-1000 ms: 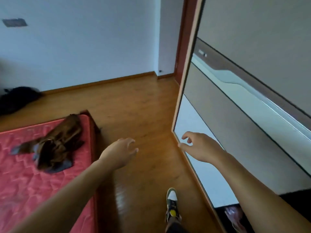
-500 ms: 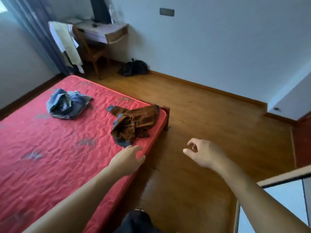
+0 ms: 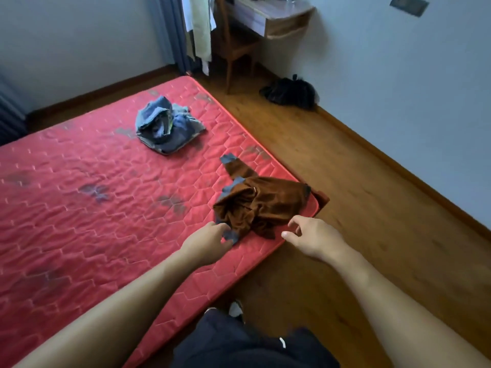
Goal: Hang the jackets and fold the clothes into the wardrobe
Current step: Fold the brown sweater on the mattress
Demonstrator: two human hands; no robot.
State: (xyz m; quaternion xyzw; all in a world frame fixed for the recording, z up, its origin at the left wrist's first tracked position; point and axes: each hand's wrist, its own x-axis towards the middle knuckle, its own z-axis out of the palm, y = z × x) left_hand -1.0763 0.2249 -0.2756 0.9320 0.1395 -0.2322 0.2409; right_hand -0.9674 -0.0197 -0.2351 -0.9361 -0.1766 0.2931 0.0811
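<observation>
Brown jacket (image 3: 265, 205) lies crumpled on the near R corner of the red mattress (image 3: 79, 208). Grey trim shows at its edges & one sleeve stretches away up the bed. L hand (image 3: 210, 240) is at the jacket's near edge, w/ fingers & thumb either side of a grey bit of it. It touches the cloth, but can't tell if the pinch is actually closed. R hand (image 3: 310, 240) hovers over the mattress edge just beside the jacket, not touching it. Its fingers are loosely curled, thumb & forefinger apart, holding nothing. Both forearms are bare.

Further up the mattress, well apart from the jacket, sits a bundled heap of denim clothes (image 3: 166, 128). Wood floor (image 3: 345, 168) runs along the R side of the bed. At the far wall there's a small tabletop (image 3: 281, 6) w/ a drawer & a wooden chair (image 3: 236, 46) by it. A pale cloth (image 3: 200, 27) hangs beside a grey curtain (image 3: 172, 30). Black bag (image 3: 291, 92) sits on the floor against the wall, nr the chair.
</observation>
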